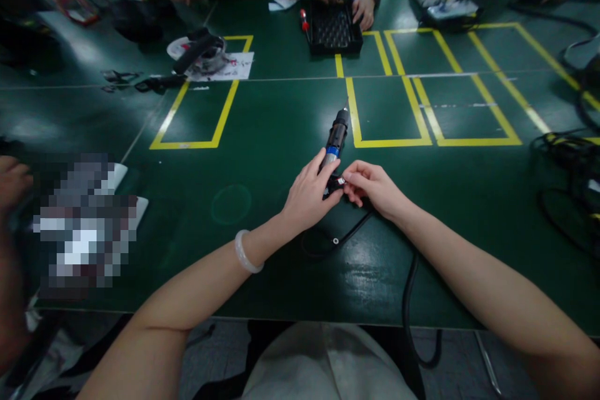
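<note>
An electric screwdriver (337, 131) with a black front, a blue ring and a thin bit lies on the green table, its tip pointing away from me. My left hand (307, 197) is closed around its rear part, with a bracelet on the wrist. Close beside it, my right hand (370, 186) pinches at the screwdriver's back end, by a small black and white piece (338, 182). Fingers partly hide what the pinch holds. A black cable (359, 228) runs below my right hand, and a small pale ring (335, 241) shows along it.
Across the green table (276, 112), a co-worker's hands (363, 11) rest at a black tray (334, 31) beside a red-handled screwdriver (304, 20). A black-handled device (201, 53) sits on paper at the far left. Cables (569, 156) lie coiled on the right.
</note>
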Available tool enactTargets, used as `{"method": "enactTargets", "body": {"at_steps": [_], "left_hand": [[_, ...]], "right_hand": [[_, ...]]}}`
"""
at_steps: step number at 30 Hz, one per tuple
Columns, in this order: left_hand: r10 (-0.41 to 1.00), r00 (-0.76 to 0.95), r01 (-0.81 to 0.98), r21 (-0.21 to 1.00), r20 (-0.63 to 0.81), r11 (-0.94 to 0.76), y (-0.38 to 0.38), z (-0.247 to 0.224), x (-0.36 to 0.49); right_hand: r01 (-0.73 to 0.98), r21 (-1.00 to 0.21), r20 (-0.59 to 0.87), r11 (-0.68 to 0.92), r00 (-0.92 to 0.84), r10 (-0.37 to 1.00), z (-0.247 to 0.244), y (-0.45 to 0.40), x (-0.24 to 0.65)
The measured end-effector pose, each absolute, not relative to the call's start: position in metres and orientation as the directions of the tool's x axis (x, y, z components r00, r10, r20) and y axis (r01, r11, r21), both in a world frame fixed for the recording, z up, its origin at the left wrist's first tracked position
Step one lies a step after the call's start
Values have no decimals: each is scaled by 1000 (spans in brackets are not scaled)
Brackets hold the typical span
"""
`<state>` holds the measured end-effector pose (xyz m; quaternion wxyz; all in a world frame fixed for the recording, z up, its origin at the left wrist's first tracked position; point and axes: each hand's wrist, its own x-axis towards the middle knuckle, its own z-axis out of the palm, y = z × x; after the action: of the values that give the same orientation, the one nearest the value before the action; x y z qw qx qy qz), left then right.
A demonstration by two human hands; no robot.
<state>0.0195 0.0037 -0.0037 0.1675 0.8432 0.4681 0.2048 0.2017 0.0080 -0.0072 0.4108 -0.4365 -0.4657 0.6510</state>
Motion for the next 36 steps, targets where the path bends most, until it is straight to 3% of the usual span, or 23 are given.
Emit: {"method": "enactTargets", "body": {"at_steps": [8, 36], "left_hand": [[870, 452, 664, 577, 199, -477, 2, 7, 16], [868, 460, 653, 591, 187, -473, 3, 8, 15]], "right_hand": [[-194, -942, -220, -274, -260, 940, -7, 9, 203], [-173, -948, -208, -267, -298, 932, -6, 9, 205]]}}
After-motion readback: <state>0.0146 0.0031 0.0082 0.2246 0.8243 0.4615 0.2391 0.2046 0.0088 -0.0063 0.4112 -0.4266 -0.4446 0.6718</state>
